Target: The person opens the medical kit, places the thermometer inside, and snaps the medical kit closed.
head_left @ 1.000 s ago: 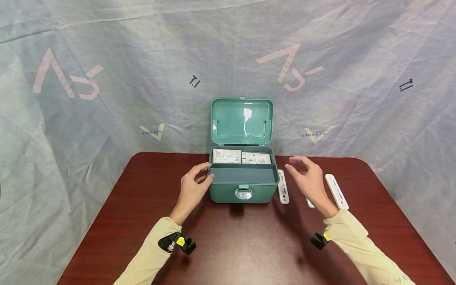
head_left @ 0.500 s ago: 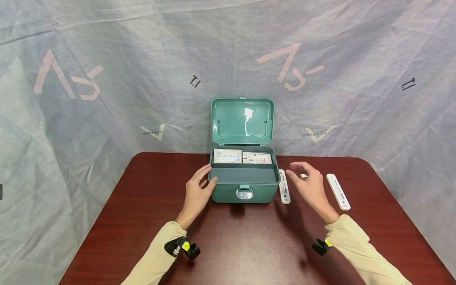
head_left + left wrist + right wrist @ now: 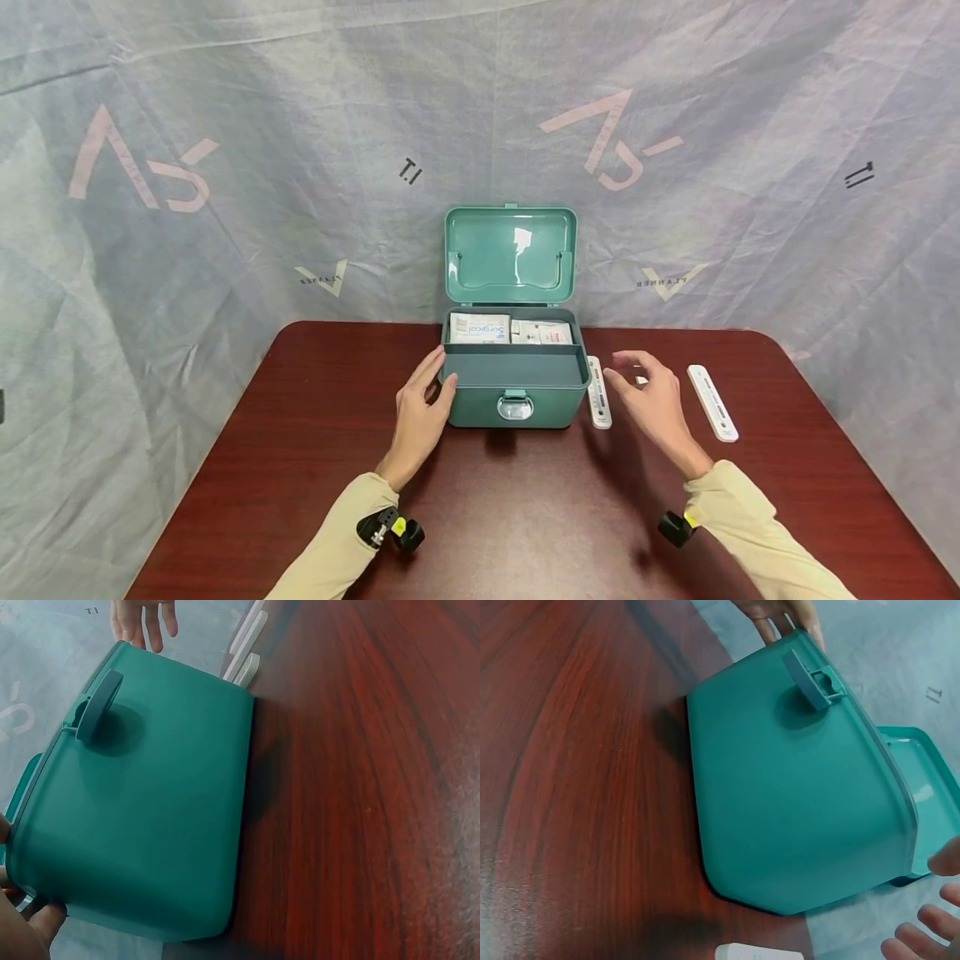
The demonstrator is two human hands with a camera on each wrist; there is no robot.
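Note:
A green lidded box [image 3: 472,408] stands on the table with its lid [image 3: 510,254] raised at the back. White packets lie in its rear compartment, one printed "Surgical" [image 3: 478,329], another white packet [image 3: 542,333] to its right. A grey section [image 3: 517,367] fills the front. My left hand [image 3: 420,417] touches the box's left side, thumb near the front corner and fingers at the rim. My right hand [image 3: 654,404] hovers right of the box, fingers loosely bent, holding nothing. Beneath and beside it lie white strips with printed scales, one strip [image 3: 599,396] against the box.
Another white strip [image 3: 712,404] lies farther right, and a third [image 3: 641,380] is mostly hidden by my right hand. The dark red table [image 3: 337,383] ends at a grey cloth backdrop [image 3: 360,167]. A clear latch [image 3: 515,407] projects from the box's front.
My left hand has moved slightly right and come against the box's side. The right hand has lowered a little. The box stays in place.

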